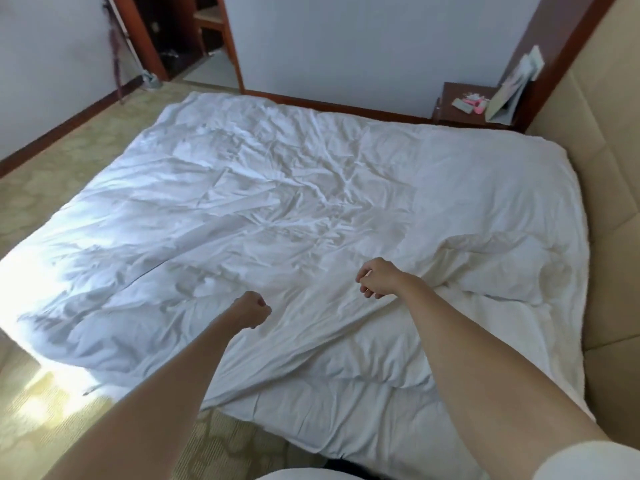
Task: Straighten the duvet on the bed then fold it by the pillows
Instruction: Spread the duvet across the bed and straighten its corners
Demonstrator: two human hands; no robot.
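Note:
A white, creased duvet lies spread over the whole bed, its near edge hanging over the side in front of me. Soft bulges lift it along the right side by the beige padded headboard; no pillow shows uncovered. My left hand hovers over the duvet's near part as a closed fist, and I see no cloth in it. My right hand hangs just above the duvet with its fingers loosely curled and apart, holding nothing. A raised fold runs from between my hands down to the near edge.
A dark wooden nightstand stands beyond the bed's far right corner, with small pink items and a leaning card on it. Patterned carpet lies left of the bed and at its near side. A doorway opens at the back left.

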